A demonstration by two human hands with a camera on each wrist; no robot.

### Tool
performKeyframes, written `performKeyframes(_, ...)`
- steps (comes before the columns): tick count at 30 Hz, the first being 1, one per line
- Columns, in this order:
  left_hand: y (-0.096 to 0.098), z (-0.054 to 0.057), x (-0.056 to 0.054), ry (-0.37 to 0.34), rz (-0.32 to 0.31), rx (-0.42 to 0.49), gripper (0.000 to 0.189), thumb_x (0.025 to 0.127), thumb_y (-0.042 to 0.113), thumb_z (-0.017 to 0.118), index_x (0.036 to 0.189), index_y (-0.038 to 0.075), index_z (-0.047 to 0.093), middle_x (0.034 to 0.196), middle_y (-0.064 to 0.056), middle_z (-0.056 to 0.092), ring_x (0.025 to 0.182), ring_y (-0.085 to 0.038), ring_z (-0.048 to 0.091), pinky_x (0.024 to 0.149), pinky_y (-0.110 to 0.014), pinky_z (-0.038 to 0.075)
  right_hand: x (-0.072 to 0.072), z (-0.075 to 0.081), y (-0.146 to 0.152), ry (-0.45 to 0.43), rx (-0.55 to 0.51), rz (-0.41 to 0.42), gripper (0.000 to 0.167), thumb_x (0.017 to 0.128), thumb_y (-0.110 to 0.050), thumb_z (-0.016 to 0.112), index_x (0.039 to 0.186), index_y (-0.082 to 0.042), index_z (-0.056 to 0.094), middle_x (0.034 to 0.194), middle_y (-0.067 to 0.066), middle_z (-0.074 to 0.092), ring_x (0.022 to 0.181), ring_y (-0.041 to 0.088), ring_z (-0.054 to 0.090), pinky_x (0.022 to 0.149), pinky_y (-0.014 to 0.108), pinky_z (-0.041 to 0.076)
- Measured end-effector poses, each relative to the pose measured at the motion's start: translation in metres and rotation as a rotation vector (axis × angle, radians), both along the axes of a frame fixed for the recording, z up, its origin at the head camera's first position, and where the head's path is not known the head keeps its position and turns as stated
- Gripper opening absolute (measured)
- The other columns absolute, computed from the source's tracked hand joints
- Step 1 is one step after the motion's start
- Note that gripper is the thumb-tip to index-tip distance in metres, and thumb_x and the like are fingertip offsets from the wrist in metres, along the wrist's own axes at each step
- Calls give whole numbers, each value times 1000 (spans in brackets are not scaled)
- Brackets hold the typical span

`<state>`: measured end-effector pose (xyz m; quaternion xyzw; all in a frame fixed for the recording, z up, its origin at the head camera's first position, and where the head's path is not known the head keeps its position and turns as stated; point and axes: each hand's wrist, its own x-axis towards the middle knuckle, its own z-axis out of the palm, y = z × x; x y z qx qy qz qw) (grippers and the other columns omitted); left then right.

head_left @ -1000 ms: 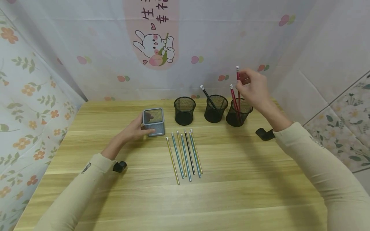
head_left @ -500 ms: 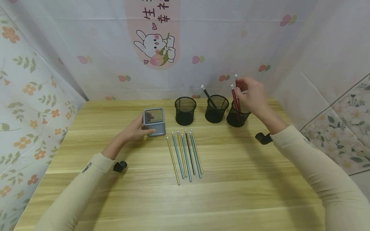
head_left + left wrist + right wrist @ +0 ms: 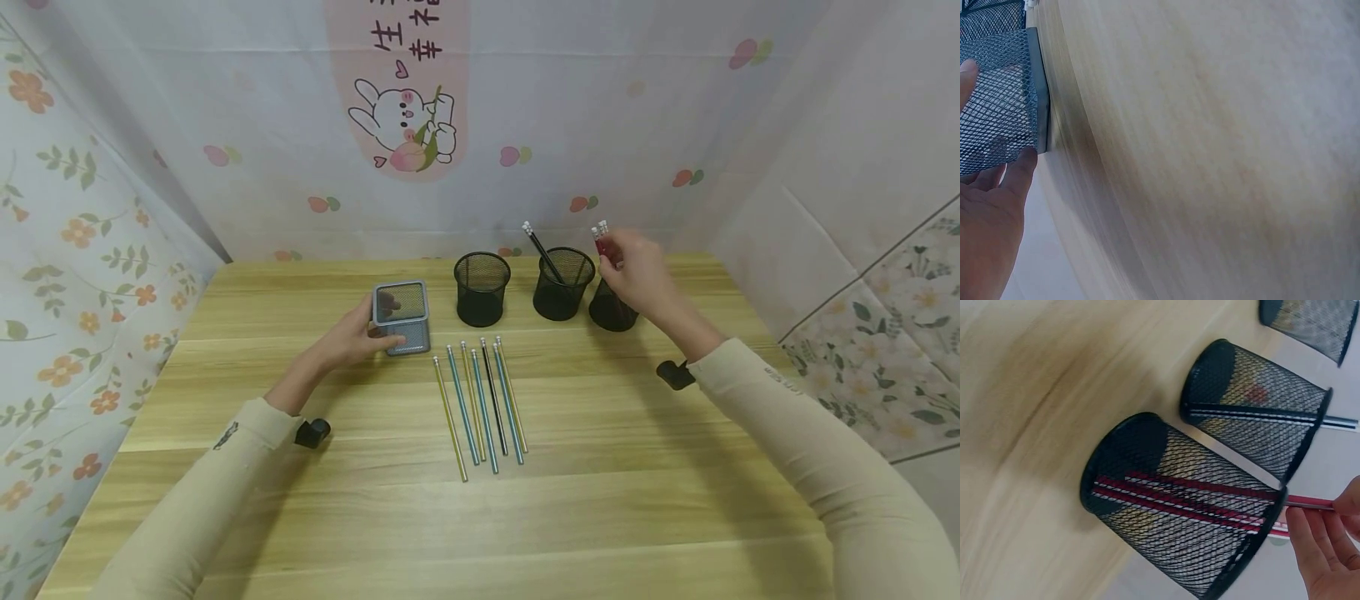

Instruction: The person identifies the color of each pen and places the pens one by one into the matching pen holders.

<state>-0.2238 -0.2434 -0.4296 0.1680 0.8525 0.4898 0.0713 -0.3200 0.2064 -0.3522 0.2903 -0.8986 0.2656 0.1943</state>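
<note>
My left hand (image 3: 347, 337) grips a square grey mesh pen holder (image 3: 408, 340), thumb on its near side and fingers behind it. In the left wrist view, fingers touch the mesh wall (image 3: 997, 106). At the back right, my right hand (image 3: 636, 268) is over the rightmost round black mesh cup (image 3: 611, 315), partly covering it. Between thumb and fingers it pinches a red pencil (image 3: 1310, 502), whose lower part is inside that cup. Other red pencils (image 3: 1166, 506) lean in the same cup, their white eraser ends showing above the rim beside my fingers.
Left of that cup stands a black mesh cup (image 3: 558, 300) with black pencils (image 3: 542, 250) leaning in it. Another black mesh cup (image 3: 480, 308) stands further left. Several yellow, blue and black pencils (image 3: 483, 408) lie side by side on the wooden table (image 3: 600, 500).
My right hand has moved down and to the left, lowering the red pencil into the rightmost cup beside the other red ones. The left hand has stayed on the grey holder.
</note>
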Motion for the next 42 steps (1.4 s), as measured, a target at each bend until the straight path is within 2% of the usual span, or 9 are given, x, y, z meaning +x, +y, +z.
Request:
performKeyframes(6,0,-1,-1,-5,2,4,68,95,7,74,146,-4,32,146,-27,41,137,-42,39,110,-52,39,-2,-8,2,1,-1,8,13,90,12,63,103,10,64,89,23,68,76,35,67,66,48,59)
performKeyframes(21,0,-1,-1,-14,-2,25,66,94,5,74,145,-5,32,146,-28,41,137,-43,39,110,-53,40,-1,-11,4,-80,-13,-41,11,92,9,63,103,11,63,94,25,68,81,37,68,71,51,60)
performKeyframes(30,0,0,0,-13,-1,21,67,94,5,74,145,-5,32,146,-28,41,137,-43,39,110,-52,40,4,-6,6,-83,-64,-80,7,94,6,61,99,9,63,92,23,67,82,36,68,73,51,60)
performKeyframes(42,1,-1,0,-11,-2,14,67,95,5,73,146,-6,30,147,-29,40,138,-43,38,111,-54,38,12,2,-3,-96,-89,-70,10,94,3,63,102,9,64,93,22,68,82,34,68,73,48,59)
